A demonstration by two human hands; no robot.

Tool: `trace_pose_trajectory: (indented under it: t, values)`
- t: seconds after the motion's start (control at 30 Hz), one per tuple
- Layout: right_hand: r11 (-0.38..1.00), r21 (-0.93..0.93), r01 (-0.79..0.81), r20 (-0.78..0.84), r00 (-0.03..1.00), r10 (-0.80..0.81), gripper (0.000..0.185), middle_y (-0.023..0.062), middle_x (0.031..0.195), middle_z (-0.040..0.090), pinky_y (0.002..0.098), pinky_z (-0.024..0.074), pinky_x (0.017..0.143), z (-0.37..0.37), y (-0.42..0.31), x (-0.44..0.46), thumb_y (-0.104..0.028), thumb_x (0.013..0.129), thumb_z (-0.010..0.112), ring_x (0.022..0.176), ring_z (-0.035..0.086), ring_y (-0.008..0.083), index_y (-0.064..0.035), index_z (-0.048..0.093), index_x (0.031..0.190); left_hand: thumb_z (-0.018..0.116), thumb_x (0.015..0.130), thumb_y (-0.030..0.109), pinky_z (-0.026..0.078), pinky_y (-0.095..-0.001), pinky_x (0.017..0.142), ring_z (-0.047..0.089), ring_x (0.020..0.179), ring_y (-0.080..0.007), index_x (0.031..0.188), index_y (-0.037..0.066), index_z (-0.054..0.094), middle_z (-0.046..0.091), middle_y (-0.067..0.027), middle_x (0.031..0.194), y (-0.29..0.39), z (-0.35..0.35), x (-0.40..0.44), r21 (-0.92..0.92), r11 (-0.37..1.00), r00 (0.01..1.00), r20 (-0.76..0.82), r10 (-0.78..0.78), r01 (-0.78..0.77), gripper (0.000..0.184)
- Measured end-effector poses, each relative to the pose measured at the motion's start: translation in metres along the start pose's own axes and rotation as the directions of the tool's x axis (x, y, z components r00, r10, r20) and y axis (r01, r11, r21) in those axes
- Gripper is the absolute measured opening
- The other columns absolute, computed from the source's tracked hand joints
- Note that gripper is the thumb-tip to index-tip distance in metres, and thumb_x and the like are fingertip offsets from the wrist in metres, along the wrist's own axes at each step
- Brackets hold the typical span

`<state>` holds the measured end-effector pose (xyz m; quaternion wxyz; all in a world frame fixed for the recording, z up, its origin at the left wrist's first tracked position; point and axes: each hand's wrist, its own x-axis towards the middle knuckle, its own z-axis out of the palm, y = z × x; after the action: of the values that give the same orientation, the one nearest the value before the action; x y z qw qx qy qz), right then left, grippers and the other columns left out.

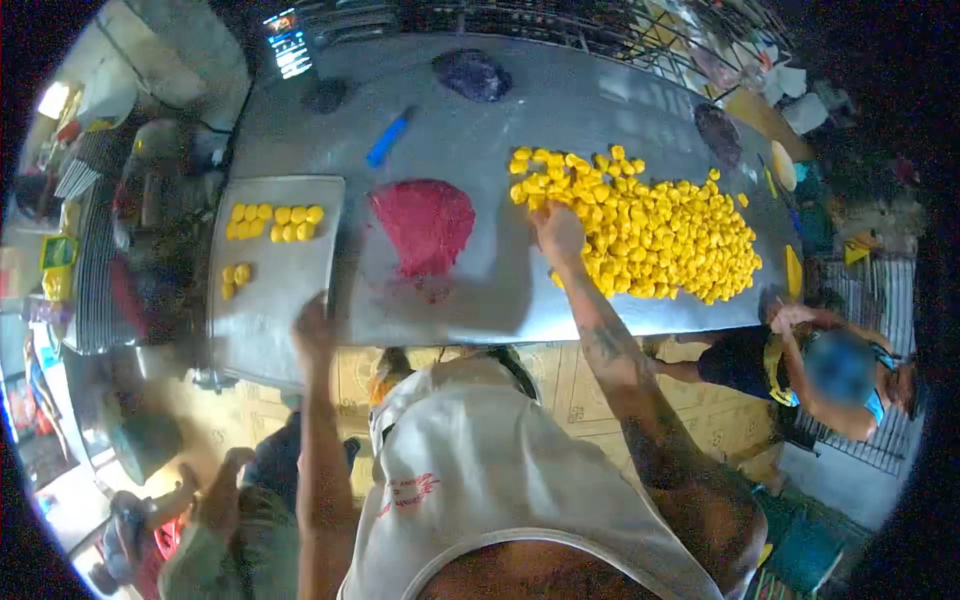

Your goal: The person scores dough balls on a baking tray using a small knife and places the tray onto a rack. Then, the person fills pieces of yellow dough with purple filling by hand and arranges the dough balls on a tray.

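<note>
A wide heap of small yellow dough pieces [665, 240] lies on the right part of the metal table [300, 130]. At the heap's left edge is my right hand [558, 235], its fingers drawn together around a yellow piece there. My left hand [315, 330] hangs over the right front edge of a metal tray [325, 215], smeared by motion, so its fingers cannot be made out. On the tray sit yellow rounded pieces [297, 224] in small groups, several toward the back and a few at the left. Between tray and heap a flat magenta mass [422, 222] is spread on the table.
A blue flat tool [388, 138] lies behind the magenta mass. Dark purple lumps [472, 76] rest at the table's back and right. A lit phone-like screen [289, 47] stands at the back left. One person [840, 370] is at the right end, another [235, 530] at lower left.
</note>
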<state>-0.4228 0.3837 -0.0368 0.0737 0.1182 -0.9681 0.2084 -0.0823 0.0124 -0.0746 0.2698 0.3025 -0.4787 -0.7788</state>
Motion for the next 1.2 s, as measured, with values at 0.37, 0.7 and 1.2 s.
trace_pose_trajectory:
  t: [0.37,0.7,1.2]
  values:
    - [0.646,0.691,-0.323,0.680,0.594,-0.430,0.028,0.0091,0.093,0.072,0.0308,0.0517,0.077,0.013,-0.092,-0.124,-0.021,0.085,0.070,0.088,0.065,0.0135,-0.0010,0.069,0.104,0.061,0.093,0.011,0.055,-0.0386,0.089,0.065,0.101,-0.0196,0.110,-0.004,0.065,0.066,-0.0114,0.114,0.024,0.168,-0.077,0.100,0.787,0.759,0.212,-0.615,0.609,0.023]
    - [0.944,0.330,-0.018,-0.026,0.999,0.028,0.024,0.0184,0.089,0.065,0.0434,0.0492,0.073,0.068,-0.151,-0.143,-0.019,0.086,0.069,0.082,0.062,0.0362,-0.0021,0.069,0.103,0.072,0.087,0.011,0.058,-0.0303,0.077,0.066,0.090,-0.0179,0.102,-0.002,0.064,0.066,-0.0102,0.100,0.020,0.042,-0.030,0.039,0.927,0.906,0.201,-0.373,0.373,0.022]
    - [0.914,0.403,0.053,0.288,0.941,-0.181,0.025,0.0125,0.084,0.068,0.0382,0.0488,0.061,0.065,-0.111,-0.111,-0.021,0.082,0.075,0.066,0.064,0.0269,-0.0052,0.071,0.100,0.074,0.088,0.023,0.056,-0.0295,0.068,0.065,0.078,-0.0150,0.102,-0.006,0.066,0.068,-0.0088,0.090,-0.011,0.030,-0.058,0.144,0.937,0.911,0.224,-0.345,0.319,0.034]
